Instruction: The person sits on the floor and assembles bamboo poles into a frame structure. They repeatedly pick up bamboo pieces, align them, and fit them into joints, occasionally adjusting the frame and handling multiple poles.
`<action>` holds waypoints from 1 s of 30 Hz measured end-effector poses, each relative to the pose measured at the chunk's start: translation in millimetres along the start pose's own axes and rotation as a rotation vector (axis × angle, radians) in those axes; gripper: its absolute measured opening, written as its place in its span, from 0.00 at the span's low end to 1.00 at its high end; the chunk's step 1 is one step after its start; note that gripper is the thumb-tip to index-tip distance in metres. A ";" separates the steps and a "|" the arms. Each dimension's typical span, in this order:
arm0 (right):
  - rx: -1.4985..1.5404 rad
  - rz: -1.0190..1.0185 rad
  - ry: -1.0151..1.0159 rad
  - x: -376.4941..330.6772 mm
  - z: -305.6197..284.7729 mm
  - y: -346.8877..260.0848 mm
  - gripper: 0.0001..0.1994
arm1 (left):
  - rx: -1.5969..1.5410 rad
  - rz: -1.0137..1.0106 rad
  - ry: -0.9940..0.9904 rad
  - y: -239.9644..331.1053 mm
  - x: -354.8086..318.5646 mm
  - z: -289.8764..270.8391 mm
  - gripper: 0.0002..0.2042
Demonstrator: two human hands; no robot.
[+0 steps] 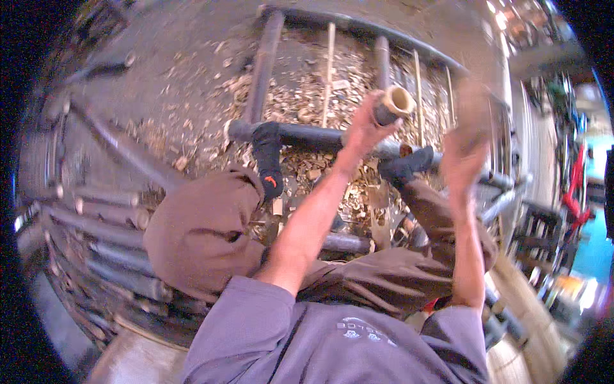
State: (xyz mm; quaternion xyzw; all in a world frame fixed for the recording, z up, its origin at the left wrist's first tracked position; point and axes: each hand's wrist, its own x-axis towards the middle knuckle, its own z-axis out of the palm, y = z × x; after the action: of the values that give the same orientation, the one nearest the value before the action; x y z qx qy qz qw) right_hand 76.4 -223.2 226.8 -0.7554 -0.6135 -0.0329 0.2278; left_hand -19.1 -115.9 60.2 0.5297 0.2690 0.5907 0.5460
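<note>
My left hand (368,128) is wrapped round a dark bamboo tube (385,116), whose pale, hollow cut end faces up toward me. To its right, my raised right hand (465,157) is smeared by motion. A blurred brown object (474,112) extends upward from its grip, too streaked to name. Beneath both hands lies a frame of dark bamboo poles (307,136) with thin pale strips (329,73) across it. My shoes (268,160) rest at its near pole.
Wood shavings (297,96) cover the floor in and around the frame. Several dark poles (115,233) are stacked at left, and another pole (128,144) lies slanted there. Pale thick poles (524,307) lie at lower right. Blurred dark furniture (537,233) stands at far right.
</note>
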 end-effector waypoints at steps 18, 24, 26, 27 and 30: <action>-0.102 0.211 -0.170 5.5 -20.5 -1.4 0.39 | 0.379 0.048 0.177 4.2 -17.5 -10.9 0.38; -0.149 0.236 -0.084 -7.3 1.2 -11.3 0.38 | 0.392 0.044 0.164 5.2 -20.6 -11.3 0.40; -0.171 -0.052 -0.150 -16.2 13.0 11.6 0.40 | 0.384 0.058 0.152 1.9 -21.5 -10.0 0.39; -0.158 -0.009 -0.121 -5.3 11.2 8.5 0.41 | 0.393 0.069 0.172 -1.3 -19.8 -17.3 0.38; 0.024 0.310 0.120 -0.2 -12.3 28.0 0.42 | 0.378 0.072 0.191 3.2 -19.0 -16.7 0.38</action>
State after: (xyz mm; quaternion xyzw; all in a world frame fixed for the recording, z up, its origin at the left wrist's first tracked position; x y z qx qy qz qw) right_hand 105.5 -232.1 229.2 -0.8350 -0.4751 -0.0352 0.2755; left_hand -38.6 -130.0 51.7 0.5736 0.4065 0.5964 0.3873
